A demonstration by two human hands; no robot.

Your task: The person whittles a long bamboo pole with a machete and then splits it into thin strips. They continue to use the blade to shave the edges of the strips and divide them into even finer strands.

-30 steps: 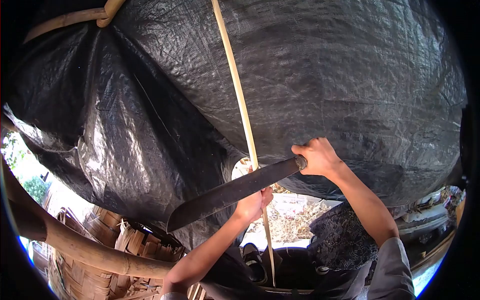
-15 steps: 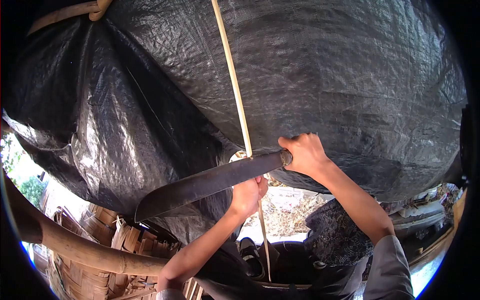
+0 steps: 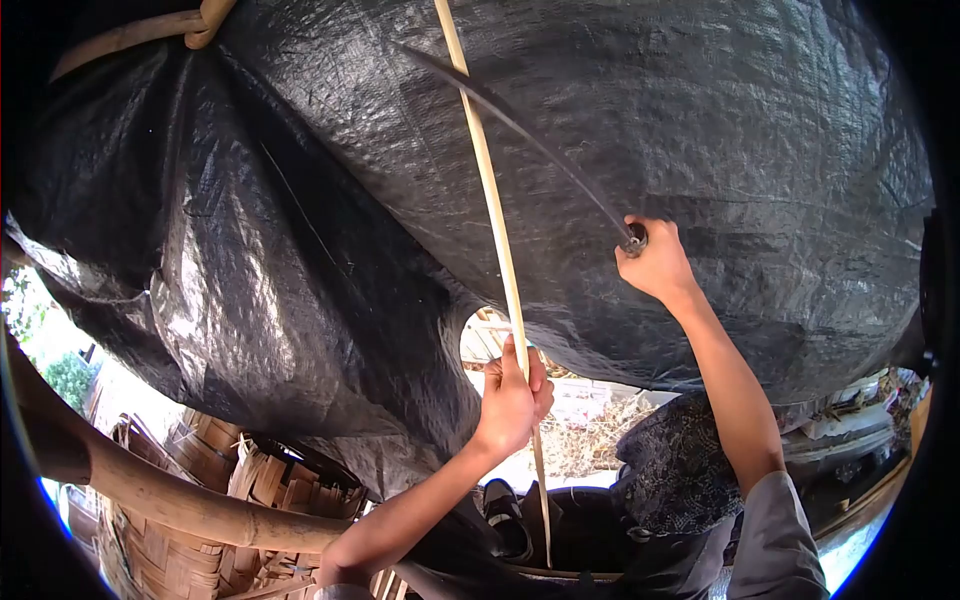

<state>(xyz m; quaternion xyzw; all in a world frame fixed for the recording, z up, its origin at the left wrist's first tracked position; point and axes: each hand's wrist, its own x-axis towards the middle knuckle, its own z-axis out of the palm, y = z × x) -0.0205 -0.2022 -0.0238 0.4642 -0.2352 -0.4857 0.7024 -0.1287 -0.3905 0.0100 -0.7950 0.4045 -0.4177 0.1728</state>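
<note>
My left hand (image 3: pixel 512 398) is wrapped around a long, thin, pale bamboo strip (image 3: pixel 488 185), thumb lying up along it. The strip runs from the top of the view down past my shoe. My right hand (image 3: pixel 657 258) grips the handle of a machete (image 3: pixel 545 148), up and to the right of the left hand. Its dark blade shows nearly edge-on, pointing up and left, and crosses the strip in this view near the top.
Black plastic tarp (image 3: pixel 720 130) hangs across most of the view. At lower left, a thick bamboo pole (image 3: pixel 200 510) passes in front of woven bamboo matting (image 3: pixel 165 560). A shoe (image 3: pixel 506 520) and dark patterned cloth (image 3: pixel 680 465) are below. Dry straw lies beyond the tarp's edge.
The machete has swung up from lying across the strip just above my left hand, turning edge-on. My right hand rose up and right; my left hand shifted slightly right, still around the strip.
</note>
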